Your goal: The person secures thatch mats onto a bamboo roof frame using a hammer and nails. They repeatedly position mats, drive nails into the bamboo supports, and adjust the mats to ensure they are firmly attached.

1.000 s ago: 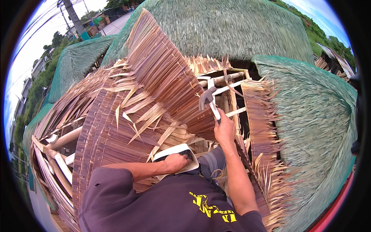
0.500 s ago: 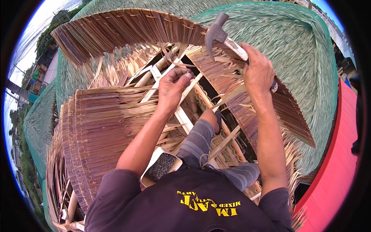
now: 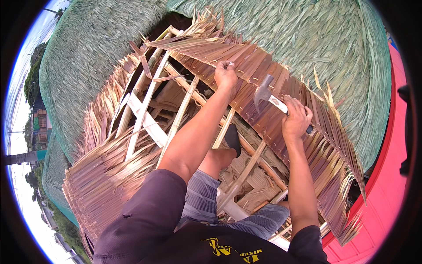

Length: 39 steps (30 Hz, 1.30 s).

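My right hand [image 3: 295, 118] is wrapped round the handle of a claw hammer [image 3: 264, 93], whose metal head points up and away over the thatch. Beneath the hammer, a brown panel of dried palm-leaf thatch [image 3: 259, 67] slopes down to the right, with stitching across its leaves. My left hand [image 3: 226, 75] is closed in a pinch over this panel, left of the hammer head; what its fingers hold is too small to make out. Under my left forearm are the bamboo and wooden strips [image 3: 179, 115] of an open roof frame.
More thatch [image 3: 103, 182] covers the left slope, with ragged leaf ends. Green netting [image 3: 334, 57] lies over thatch at the back and right. A red metal roof [image 3: 387, 193] curves along the right. My leg and dark-covered foot [image 3: 233, 140] rest within the open frame.
The loose thatch panel that arched across the far side now lies along the right slope. My left hand has moved right, onto it. The hammer is lower, and the view has shifted.
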Available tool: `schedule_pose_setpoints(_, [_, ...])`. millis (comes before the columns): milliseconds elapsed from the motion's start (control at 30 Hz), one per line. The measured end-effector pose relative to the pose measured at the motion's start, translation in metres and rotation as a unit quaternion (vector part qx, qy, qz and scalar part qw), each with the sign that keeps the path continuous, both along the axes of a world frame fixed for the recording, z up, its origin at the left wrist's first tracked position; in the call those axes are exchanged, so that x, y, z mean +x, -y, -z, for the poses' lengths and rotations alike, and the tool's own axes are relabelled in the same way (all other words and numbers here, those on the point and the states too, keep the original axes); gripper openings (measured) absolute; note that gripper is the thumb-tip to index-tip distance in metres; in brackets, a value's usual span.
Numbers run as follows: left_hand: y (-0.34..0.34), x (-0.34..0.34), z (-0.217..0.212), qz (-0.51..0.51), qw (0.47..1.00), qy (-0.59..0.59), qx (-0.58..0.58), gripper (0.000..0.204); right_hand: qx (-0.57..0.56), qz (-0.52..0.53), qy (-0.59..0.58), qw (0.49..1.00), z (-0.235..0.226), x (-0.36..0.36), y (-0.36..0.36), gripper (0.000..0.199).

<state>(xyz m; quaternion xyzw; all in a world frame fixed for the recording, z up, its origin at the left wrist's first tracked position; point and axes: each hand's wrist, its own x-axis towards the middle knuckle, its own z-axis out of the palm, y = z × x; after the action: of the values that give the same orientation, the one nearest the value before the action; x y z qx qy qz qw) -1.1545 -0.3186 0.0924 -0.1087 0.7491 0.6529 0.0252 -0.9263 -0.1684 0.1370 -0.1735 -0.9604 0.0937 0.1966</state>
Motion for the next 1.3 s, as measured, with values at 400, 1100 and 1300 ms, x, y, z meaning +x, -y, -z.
schedule_pose_setpoints(400, [0.086,-0.026,0.242,0.108,0.941,0.317,0.039,0.016,-0.196,0.153,0.212,0.945,0.229,0.03,0.093,0.06])
schedule_pose_setpoints(1100, [0.088,0.008,0.403,0.021,0.945,0.301,0.129,0.02,-0.471,0.181,0.315,0.804,0.26,-0.051,0.158,0.033])
schedule_pose_setpoints(1300, [0.081,0.012,0.401,-0.044,0.965,0.251,0.069,0.02,-0.493,0.192,0.321,0.785,0.253,-0.041,0.151,0.036])
